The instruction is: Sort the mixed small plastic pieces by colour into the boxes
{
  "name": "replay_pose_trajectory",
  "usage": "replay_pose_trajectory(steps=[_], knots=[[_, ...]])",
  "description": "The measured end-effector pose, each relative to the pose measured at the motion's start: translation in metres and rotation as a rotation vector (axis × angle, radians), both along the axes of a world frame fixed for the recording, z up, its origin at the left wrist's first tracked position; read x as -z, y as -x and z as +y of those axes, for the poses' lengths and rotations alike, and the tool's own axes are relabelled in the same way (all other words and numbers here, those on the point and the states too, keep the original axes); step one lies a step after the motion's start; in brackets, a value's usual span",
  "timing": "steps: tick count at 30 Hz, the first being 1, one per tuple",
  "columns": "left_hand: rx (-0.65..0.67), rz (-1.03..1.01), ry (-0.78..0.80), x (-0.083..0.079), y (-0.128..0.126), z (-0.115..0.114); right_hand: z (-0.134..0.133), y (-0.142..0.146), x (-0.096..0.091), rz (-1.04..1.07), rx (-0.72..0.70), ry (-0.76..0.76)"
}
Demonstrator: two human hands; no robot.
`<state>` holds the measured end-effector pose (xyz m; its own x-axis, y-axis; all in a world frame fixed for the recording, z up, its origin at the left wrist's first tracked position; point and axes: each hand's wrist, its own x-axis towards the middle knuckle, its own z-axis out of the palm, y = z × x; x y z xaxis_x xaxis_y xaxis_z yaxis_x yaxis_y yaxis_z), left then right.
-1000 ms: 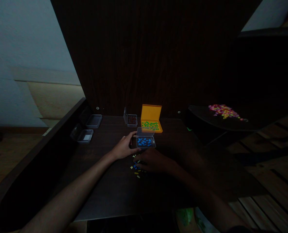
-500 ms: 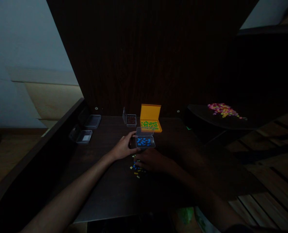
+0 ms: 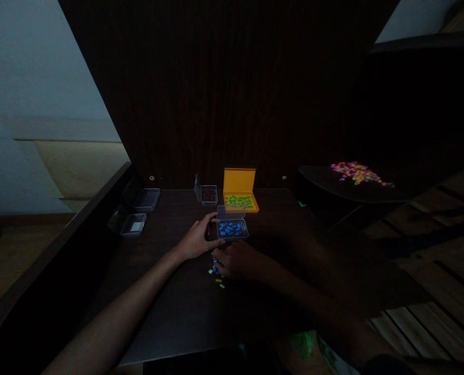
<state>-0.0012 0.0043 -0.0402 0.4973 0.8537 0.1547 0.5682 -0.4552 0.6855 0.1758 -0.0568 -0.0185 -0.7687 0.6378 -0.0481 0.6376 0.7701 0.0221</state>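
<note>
A clear plastic box (image 3: 244, 235) with its lid raised holds several small blue pieces (image 3: 230, 227). My left hand (image 3: 196, 239) is around its left end, thumb at the front corner and fingers at the back. Just in front of the box, my right hand (image 3: 237, 260) is over a small pile of loose pieces, its fingertips pinched together among them. Whatever is in that pinch is too small to make out. Blue pieces (image 3: 215, 270), a yellow piece (image 3: 218, 280) and pale pieces (image 3: 210, 271) show beside the fingers; others are hidden under the hand.
Behind stands an open yellow box (image 3: 240, 180) with green pieces, beside a clear box (image 3: 209, 195) of dark red ones. Two more clear containers, one farther back (image 3: 147, 199) and one nearer (image 3: 133, 225), are at left. Colourful pieces (image 3: 357, 173) lie heaped on a right-hand shelf.
My right hand's fingers have drawn together and shifted slightly over the pile, covering more of it. My left hand stays at the clear box. The whole view has shifted a little.
</note>
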Motion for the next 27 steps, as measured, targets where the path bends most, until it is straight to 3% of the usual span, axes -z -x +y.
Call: replay_pose_trajectory(steps=[11,17,27], knots=[[0.003,-0.006,-0.001,-0.002,-0.001,-0.001,0.0,-0.003,-0.016,-0.001,-0.002,0.077],[-0.004,-0.002,-0.005,-0.001,-0.001,0.0,0.001,-0.003,-0.016,-0.027,0.001,0.102],[0.002,-0.007,-0.002,-0.003,-0.001,0.0,-0.003,0.004,0.0,0.001,0.024,0.018]])
